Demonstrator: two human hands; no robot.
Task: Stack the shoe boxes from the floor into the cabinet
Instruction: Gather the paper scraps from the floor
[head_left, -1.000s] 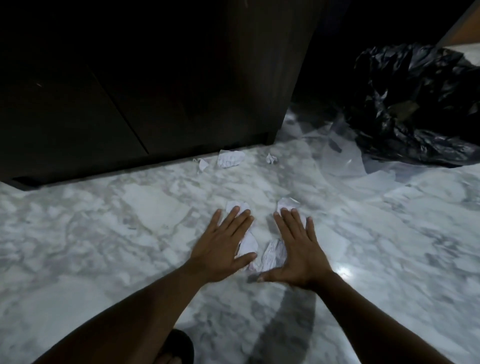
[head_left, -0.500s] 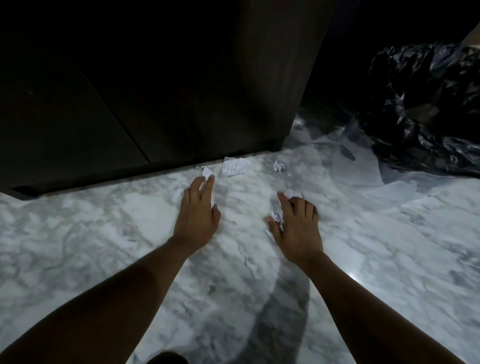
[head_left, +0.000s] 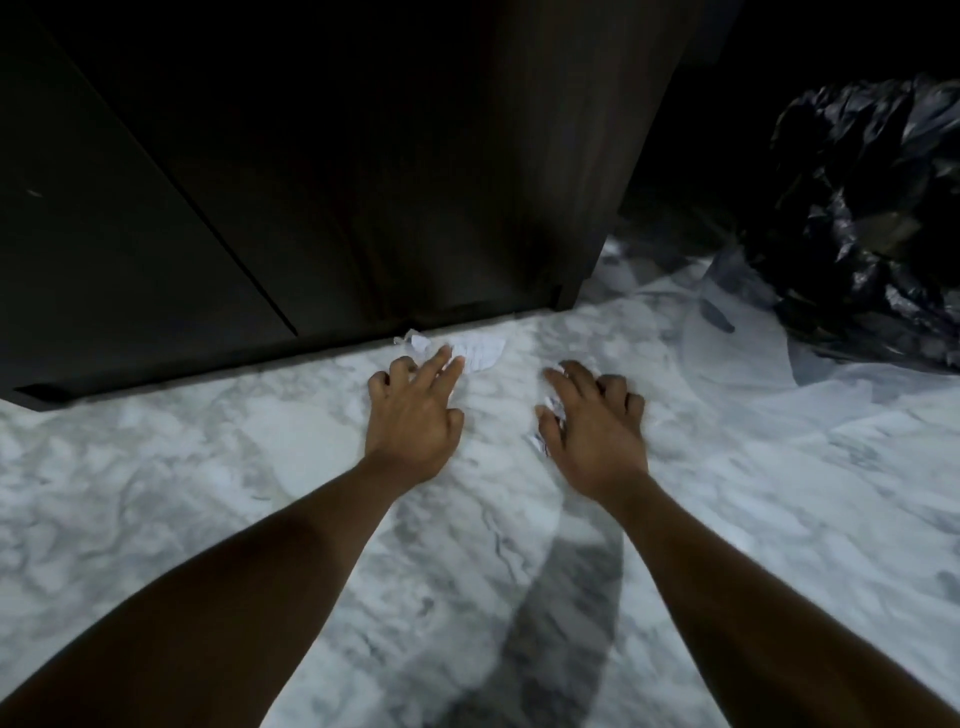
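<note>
- Pale marble floor filled the lower part of the view in dim light, with the person's two bare arms reaching forward over it
- Behind it a dark cabinet stood along the far edge of the floor; its doors looked closed, so nothing of its inside could be seen
- At the right a black bag slumped on the floor, well apart from both hands, with a clear plastic sheet lying flat just in front of it
- Knuckles up, the right hand rested low on the floor, its fingers curled over crumpled paper that showed white between thumb and forefinger
- Toward the cabinet's foot the left hand reached with two fingers stretched out, their tips at the near edge of a flat paper scrap; the other fingers were bent, and it held nothing that could be seen
- Just left of that scrap a small paper ball lay against the cabinet's base
- No shoe boxes were in view, on the floor or at the cabinet; the stacking seemed likely finished, though the closed doors hid the proof, and what appeared left was gathering the paper litter
</note>
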